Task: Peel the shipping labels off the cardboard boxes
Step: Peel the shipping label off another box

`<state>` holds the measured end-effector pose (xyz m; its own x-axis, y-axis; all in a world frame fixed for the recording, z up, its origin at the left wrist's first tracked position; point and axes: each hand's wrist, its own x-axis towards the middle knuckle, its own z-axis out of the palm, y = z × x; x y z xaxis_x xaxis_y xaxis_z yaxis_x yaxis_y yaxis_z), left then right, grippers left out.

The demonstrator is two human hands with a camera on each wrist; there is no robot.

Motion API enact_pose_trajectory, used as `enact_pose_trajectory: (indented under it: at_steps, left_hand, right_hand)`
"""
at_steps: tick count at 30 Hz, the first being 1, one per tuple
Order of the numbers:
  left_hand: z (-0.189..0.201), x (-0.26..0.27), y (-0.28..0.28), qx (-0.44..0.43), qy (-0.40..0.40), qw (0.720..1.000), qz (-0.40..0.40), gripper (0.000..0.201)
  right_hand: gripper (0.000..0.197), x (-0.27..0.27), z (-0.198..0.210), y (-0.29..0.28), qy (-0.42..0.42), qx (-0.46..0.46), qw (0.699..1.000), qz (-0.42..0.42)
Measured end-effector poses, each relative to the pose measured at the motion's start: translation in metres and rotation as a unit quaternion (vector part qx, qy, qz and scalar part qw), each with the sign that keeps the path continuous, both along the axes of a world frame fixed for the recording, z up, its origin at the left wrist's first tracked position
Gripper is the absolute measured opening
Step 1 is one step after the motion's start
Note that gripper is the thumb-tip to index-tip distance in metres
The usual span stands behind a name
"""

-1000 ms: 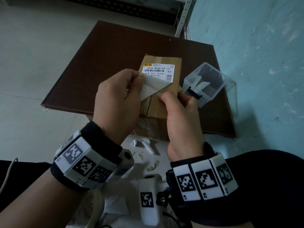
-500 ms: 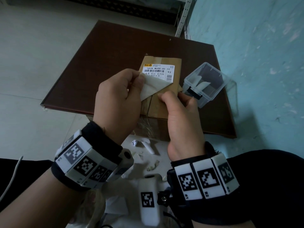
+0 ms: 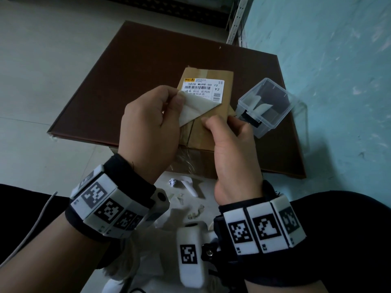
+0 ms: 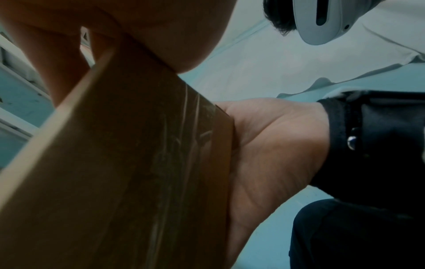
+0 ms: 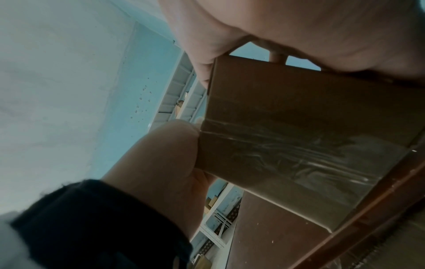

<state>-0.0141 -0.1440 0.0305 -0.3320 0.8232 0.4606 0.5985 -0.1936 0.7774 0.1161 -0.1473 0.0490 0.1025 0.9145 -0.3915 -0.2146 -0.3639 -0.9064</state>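
White paper scraps (image 3: 191, 187) lie on the floor nearest the person, below the desk edge. Left hand (image 3: 148, 125) pinches the lifted lower-left corner of the shipping label (image 3: 202, 94); peeled flap folded back, blank underside up, upper part with barcode still stuck. Right hand (image 3: 230, 142) grips the cardboard box (image 3: 211, 132) at its right edge, thumb on top face. Box rests on the brown desk (image 3: 131, 70). Clear plastic container (image 3: 266, 106) just right of box, holding pale strips.
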Motion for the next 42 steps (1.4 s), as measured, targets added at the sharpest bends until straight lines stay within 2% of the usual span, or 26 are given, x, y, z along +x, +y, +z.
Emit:
enact_pose_trajectory:
  at_steps: [8, 12, 17, 23, 27, 42]
  left_hand:
    - [0.007, 0.001, 0.016, 0.002, 0.029, 0.999, -0.023, 0.02]
    - [0.01, 0.0, 0.023, 0.001, 0.032, 0.999, -0.031, 0.021]
    - [0.014, 0.0, 0.034, -0.002, 0.047, 0.997, -0.055, 0.022]
    - [0.013, -0.005, 0.047, -0.004, 0.08, 0.993, -0.084, 0.022]
    - [0.012, -0.007, 0.054, 0.0, 0.082, 0.992, -0.094, 0.022]
    - [0.0, -0.017, 0.049, 0.004, 0.036, 0.995, -0.096, 0.021]
  right_hand:
    - [0.053, 0.007, -0.004, 0.014, 0.001, 0.014, 1.0, -0.007]
    - [0.048, 0.008, -0.004, 0.021, 0.005, 0.017, 1.0, -0.01]
    - [0.062, 0.011, -0.006, 0.031, -0.006, 0.024, 1.0, -0.016]
    - [0.063, 0.011, -0.009, 0.039, -0.012, 0.026, 0.999, -0.021]
    - [0.052, 0.013, -0.009, 0.042, -0.014, 0.028, 0.999, -0.022]
    - [0.043, 0.008, -0.01, 0.036, -0.031, 0.048, 0.998, -0.002]
